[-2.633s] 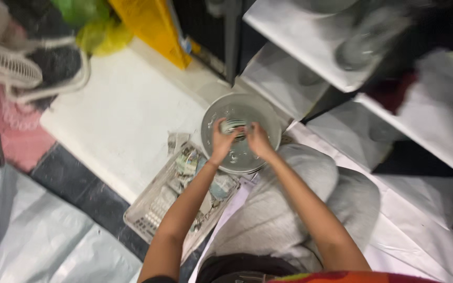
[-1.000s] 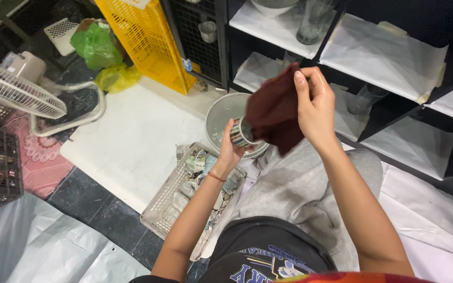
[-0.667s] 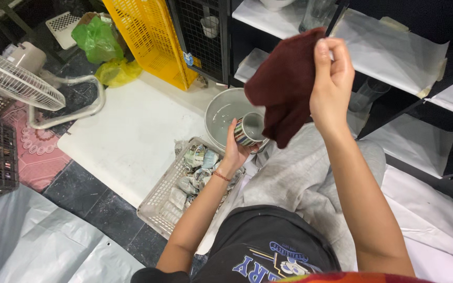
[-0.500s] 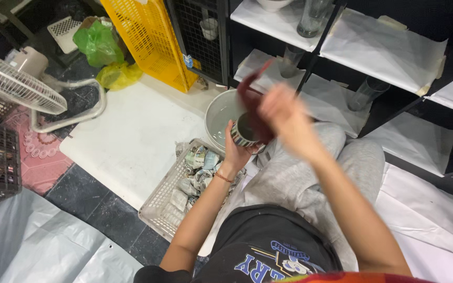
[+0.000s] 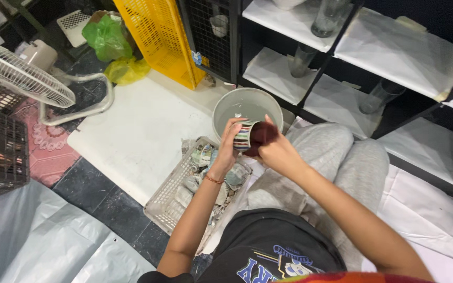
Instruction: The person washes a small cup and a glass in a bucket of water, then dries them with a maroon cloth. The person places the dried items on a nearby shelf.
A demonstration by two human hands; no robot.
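My left hand (image 5: 231, 142) grips a striped cup (image 5: 244, 136) on its side, just above the near rim of a grey basin (image 5: 225, 107) of water. My right hand (image 5: 274, 151) presses a dark red cloth (image 5: 263, 134) into the cup's mouth. Most of the cloth is bunched inside the cup or hidden under my fingers. Both hands are held over my lap, in front of my grey trousers (image 5: 321, 152).
A white plastic basket (image 5: 166, 196) of newspaper-wrapped items sits by my left forearm on a white board (image 5: 132, 131). Black shelves (image 5: 342, 68) lined with white paper hold glasses (image 5: 376, 97). A yellow crate (image 5: 158, 36), green bags (image 5: 106, 36) and a white fan (image 5: 22, 76) stand at left.
Both hands were in the basin at first. Since then my left hand lifted the cup out, and my right hand raised the red cloth high, then brought it down into the cup.
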